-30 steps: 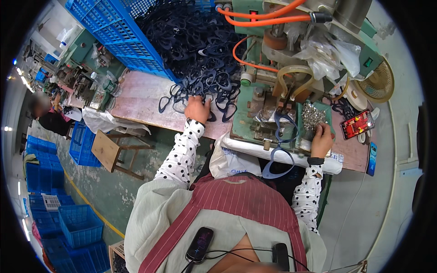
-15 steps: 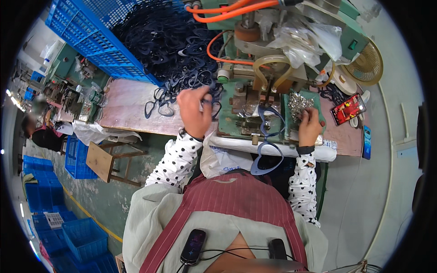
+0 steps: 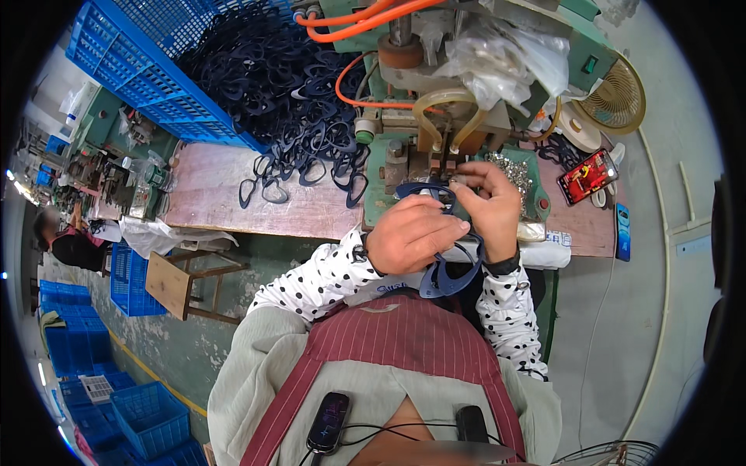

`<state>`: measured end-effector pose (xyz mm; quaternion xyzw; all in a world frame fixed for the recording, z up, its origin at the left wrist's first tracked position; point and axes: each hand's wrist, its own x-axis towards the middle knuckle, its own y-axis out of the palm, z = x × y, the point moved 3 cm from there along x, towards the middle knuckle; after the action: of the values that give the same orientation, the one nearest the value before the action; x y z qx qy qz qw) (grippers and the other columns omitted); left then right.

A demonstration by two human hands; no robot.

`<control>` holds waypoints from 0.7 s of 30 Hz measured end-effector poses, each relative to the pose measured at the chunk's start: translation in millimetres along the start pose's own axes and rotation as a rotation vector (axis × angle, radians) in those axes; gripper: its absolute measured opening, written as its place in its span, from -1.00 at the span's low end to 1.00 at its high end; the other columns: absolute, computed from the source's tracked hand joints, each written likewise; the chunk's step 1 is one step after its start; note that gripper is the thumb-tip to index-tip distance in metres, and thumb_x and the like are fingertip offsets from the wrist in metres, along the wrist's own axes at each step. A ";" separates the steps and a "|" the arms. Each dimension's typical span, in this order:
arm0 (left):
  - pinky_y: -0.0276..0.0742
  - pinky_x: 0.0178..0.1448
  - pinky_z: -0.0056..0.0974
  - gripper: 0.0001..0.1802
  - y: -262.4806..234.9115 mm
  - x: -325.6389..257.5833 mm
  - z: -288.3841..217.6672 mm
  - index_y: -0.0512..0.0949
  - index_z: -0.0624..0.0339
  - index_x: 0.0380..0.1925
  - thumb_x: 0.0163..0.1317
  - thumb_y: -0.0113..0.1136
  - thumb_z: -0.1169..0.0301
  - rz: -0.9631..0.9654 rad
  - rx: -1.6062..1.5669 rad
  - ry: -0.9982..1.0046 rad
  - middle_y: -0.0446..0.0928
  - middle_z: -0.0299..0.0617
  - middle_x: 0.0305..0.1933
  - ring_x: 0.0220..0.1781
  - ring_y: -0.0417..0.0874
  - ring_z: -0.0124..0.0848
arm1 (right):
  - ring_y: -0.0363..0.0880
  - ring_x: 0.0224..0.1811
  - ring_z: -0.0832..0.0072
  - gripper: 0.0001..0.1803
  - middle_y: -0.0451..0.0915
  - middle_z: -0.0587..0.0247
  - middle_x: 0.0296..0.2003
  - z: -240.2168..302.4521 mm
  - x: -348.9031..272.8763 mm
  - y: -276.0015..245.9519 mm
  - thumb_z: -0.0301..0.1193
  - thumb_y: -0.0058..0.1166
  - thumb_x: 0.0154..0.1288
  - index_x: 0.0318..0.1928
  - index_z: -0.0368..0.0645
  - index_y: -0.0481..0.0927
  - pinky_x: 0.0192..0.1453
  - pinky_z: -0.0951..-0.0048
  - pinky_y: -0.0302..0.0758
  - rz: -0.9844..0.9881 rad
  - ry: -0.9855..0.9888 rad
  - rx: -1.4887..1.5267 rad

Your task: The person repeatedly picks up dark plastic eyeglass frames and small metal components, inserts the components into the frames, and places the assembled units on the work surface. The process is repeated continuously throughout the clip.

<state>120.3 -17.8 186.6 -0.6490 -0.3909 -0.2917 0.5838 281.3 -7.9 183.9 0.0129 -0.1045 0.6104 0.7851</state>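
Note:
My left hand is closed on a dark blue glasses frame, held under the press head of a green bench machine. More blue frames hang linked below that hand, over the bench edge. Close to the same spot, my right hand has thumb and forefinger together by the press tip. Whatever is between those fingers is too small or hidden to name. Small shiny metal parts lie heaped in a green tray just beyond my right hand.
A blue crate at the back left spills a pile of dark blue frames onto the bench. Orange hoses cross above the machine. A phone and a fan are at the right. A wooden stool stands left.
My left hand has moved from the frame pile rightward to the press with a frame in its grip. My right hand has left the metal parts tray and come left to the press tip.

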 end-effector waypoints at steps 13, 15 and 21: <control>0.49 0.15 -0.03 -0.63 -0.6 2.4 -0.9 0.58 0.26 -0.06 0.07 0.18 0.48 0.118 -0.080 0.209 0.61 -0.07 -0.06 -0.10 0.63 -0.17 | 0.53 -0.39 0.66 -0.46 0.67 0.22 -0.38 -11.6 16.4 -1.7 -0.56 0.27 0.07 0.07 -0.32 0.37 -0.27 0.62 0.45 -0.143 -0.099 0.040; 0.47 0.20 0.01 -0.60 7.1 -2.6 8.8 0.55 0.30 -0.02 0.07 0.15 0.51 0.172 -0.133 0.198 0.58 -0.04 0.01 -0.03 0.60 -0.16 | 0.62 -0.32 0.56 -0.52 0.70 0.23 -0.35 -45.8 31.0 -38.2 -0.55 0.23 0.09 0.06 -0.22 0.45 -0.21 0.52 0.50 -0.295 -0.132 -0.174; 0.47 0.21 0.02 -0.53 11.2 -4.0 12.2 0.53 0.35 0.01 -0.01 0.12 0.60 0.164 -0.182 0.184 0.57 -0.03 0.03 -0.03 0.59 -0.15 | 0.65 -0.40 0.23 -0.65 0.67 0.10 -0.42 -120.9 24.7 -114.4 -0.37 0.28 0.09 -0.09 -0.17 0.59 -0.25 0.28 0.51 -0.271 0.037 -0.502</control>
<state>126.7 -6.5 175.5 -0.6995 -0.2536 -0.3353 0.5779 414.9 4.5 82.4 -0.1793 -0.2353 0.4552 0.8398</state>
